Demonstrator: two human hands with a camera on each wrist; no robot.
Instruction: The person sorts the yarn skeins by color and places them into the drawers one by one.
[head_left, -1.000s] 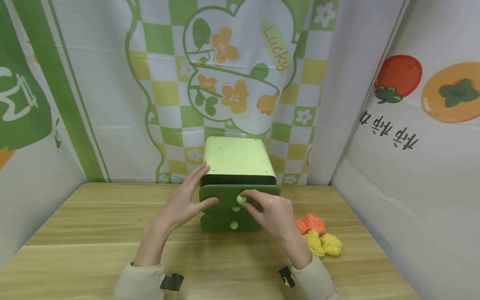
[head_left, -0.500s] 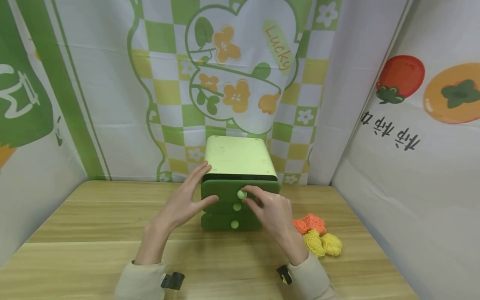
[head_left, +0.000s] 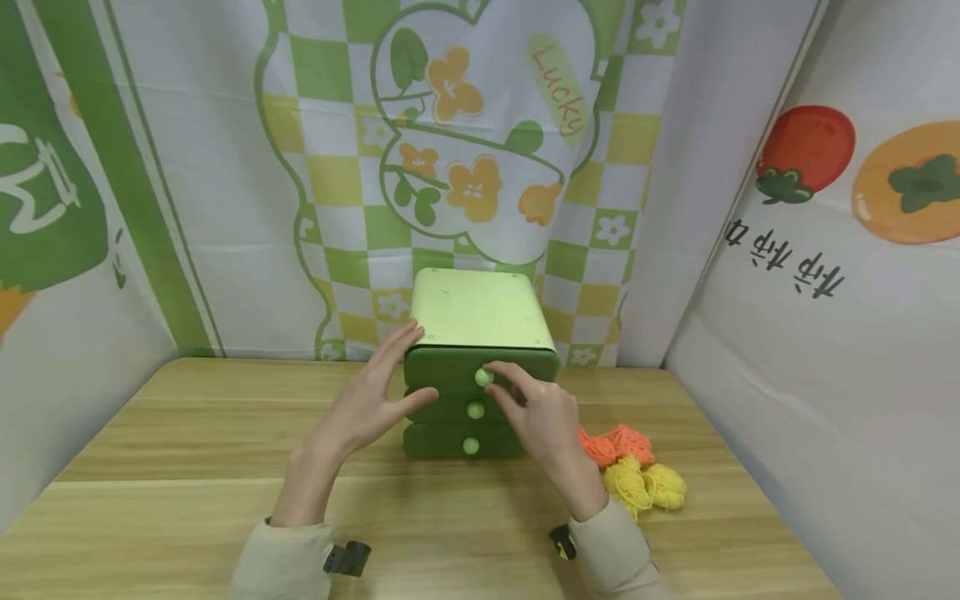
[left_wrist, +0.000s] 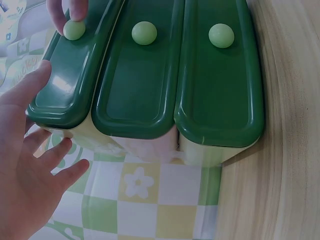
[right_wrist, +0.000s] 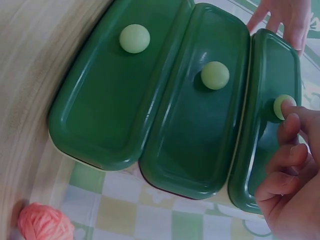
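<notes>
A small drawer cabinet (head_left: 480, 308) with a pale green top and three dark green drawer fronts stands at the table's back. My right hand (head_left: 543, 421) pinches the round light green knob (head_left: 483, 377) of the top drawer (head_left: 450, 367) between thumb and fingertips. That drawer's front sits close under the cabinet top. My left hand (head_left: 367, 408) lies at the cabinet's left side, its fingers extended and its thumb reaching in front of the drawers. In the left wrist view, the middle knob (left_wrist: 144, 33) and bottom knob (left_wrist: 221, 35) are untouched.
On the wooden table (head_left: 225, 450), orange yarn (head_left: 626, 442) and yellow yarn (head_left: 645, 485) lie right of the cabinet, by my right forearm. A patterned cloth (head_left: 337, 192) hangs behind, and printed panels stand at both sides.
The top drawer has slid inward with my right hand on its knob. The dark gap beneath the cabinet top has narrowed to a thin line. My left hand has stayed in place.
</notes>
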